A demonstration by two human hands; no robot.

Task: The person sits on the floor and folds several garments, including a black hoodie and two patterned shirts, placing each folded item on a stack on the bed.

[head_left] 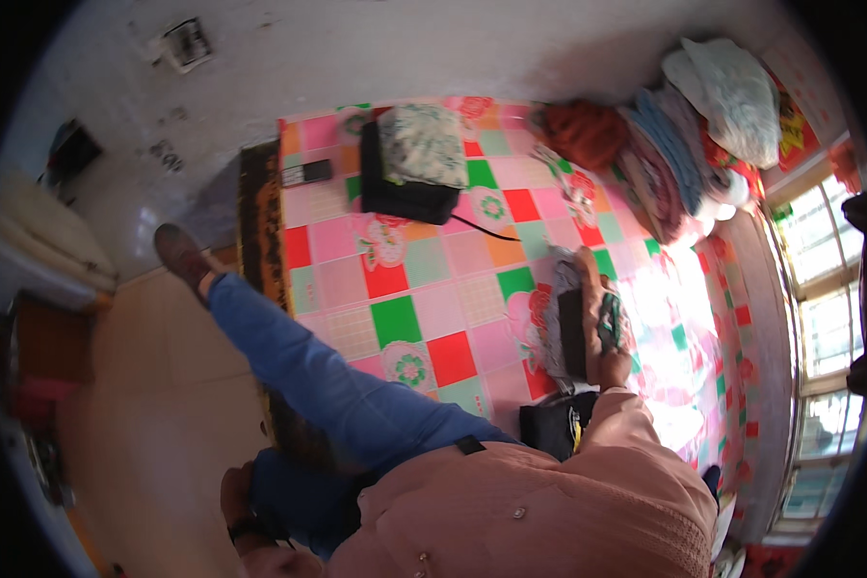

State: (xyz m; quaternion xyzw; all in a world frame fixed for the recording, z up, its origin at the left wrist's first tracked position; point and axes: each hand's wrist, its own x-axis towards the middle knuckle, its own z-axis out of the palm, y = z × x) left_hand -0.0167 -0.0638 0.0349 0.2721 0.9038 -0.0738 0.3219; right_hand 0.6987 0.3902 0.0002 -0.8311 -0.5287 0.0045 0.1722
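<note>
My right hand (pixel 613 367) reaches forward on the right and grips the near end of a green and pink patterned cloth (pixel 611 321). Along its left side lie a long tan strip (pixel 590 311), whose kind I cannot tell, and a grey and black folded cloth (pixel 569 325). A black bag or folded item (pixel 548 428) with a yellow mark is just below these. At the lower left, my left hand (pixel 235 485) hangs beside my bent knee, with a black band on the wrist; its fingers are too dark and hidden to read.
A checked, flowered sheet (pixel 441 278) covers the bed platform. Farther off lie a leaf-patterned folded cloth (pixel 425 144) on a black folded item (pixel 408 201), and a phone-like object (pixel 307 173). Piled clothes (pixel 668 162) and a plastic bag (pixel 730 101) stand near the windows (pixel 824 289).
</note>
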